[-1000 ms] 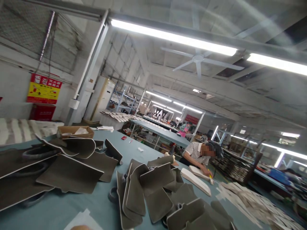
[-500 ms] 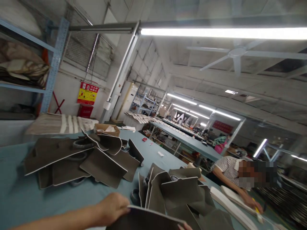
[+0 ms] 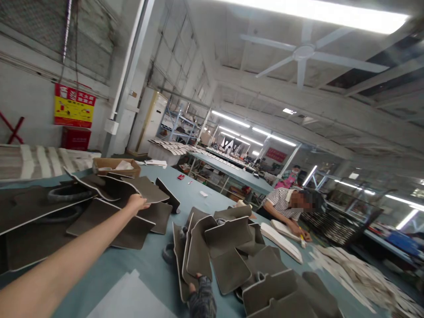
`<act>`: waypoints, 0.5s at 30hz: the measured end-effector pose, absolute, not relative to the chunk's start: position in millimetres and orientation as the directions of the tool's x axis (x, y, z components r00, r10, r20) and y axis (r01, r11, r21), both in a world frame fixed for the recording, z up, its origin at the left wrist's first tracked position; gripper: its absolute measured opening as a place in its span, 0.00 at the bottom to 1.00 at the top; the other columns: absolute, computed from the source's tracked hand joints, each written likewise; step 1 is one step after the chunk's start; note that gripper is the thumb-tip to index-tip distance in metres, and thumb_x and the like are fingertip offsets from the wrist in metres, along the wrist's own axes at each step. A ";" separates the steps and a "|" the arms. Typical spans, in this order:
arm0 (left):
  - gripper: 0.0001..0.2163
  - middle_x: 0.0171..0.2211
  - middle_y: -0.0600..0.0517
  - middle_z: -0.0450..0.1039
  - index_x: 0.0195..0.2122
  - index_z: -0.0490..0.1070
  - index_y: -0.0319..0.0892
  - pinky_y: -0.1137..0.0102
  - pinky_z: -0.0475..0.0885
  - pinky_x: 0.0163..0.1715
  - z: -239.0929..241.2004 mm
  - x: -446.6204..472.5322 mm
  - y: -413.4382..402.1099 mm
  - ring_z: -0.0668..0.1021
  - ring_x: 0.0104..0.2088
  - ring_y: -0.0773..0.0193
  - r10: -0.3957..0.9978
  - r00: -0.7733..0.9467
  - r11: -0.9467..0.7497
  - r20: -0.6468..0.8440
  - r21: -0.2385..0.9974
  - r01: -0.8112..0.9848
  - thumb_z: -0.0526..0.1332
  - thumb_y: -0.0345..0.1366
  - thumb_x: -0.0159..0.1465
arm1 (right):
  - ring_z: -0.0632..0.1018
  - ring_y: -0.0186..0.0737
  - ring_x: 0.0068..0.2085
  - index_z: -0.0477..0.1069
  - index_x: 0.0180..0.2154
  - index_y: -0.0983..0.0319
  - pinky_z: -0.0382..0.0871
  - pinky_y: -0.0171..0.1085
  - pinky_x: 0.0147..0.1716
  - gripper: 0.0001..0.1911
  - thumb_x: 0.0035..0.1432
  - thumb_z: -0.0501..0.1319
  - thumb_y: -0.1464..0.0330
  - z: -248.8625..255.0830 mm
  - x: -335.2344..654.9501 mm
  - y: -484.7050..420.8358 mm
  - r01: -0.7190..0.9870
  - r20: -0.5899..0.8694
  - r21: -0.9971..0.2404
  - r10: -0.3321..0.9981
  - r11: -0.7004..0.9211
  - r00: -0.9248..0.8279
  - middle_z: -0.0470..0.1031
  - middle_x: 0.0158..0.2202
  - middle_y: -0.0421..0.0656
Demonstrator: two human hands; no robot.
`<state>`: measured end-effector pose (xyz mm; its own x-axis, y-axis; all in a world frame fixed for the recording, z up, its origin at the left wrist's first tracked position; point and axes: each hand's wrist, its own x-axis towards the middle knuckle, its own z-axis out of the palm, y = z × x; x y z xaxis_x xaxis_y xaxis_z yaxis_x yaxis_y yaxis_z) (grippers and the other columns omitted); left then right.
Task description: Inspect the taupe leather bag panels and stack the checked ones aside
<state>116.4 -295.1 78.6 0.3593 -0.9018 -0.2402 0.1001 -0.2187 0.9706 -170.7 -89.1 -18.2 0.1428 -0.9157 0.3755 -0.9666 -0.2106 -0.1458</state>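
My left hand [image 3: 136, 203] grips a grey mat [image 3: 145, 189] on the far pile, fingers hidden beneath it. My right hand [image 3: 194, 287] is mostly hidden behind another mat [image 3: 198, 254]; grip indeterminable.

A yellow and red sign [image 3: 74, 105] hangs on the far left wall; its characters are too small to read. A red banner [image 3: 276, 155] hangs far back in the hall, its writing also unreadable. A red X [image 3: 11, 128] is marked on the left wall. No other lettering can be read.
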 end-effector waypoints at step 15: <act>0.23 0.32 0.43 0.77 0.39 0.72 0.34 0.71 0.70 0.25 18.6 48.5 -180.3 0.79 0.28 0.58 -0.946 -0.156 -0.284 -0.286 0.958 -0.035 0.71 0.44 0.46 | 0.80 0.52 0.32 0.73 0.34 0.70 0.72 0.47 0.31 0.13 0.56 0.51 0.80 -50.0 -181.5 -156.5 -0.953 0.374 -0.297 -0.912 0.056 -0.170 0.78 0.28 0.56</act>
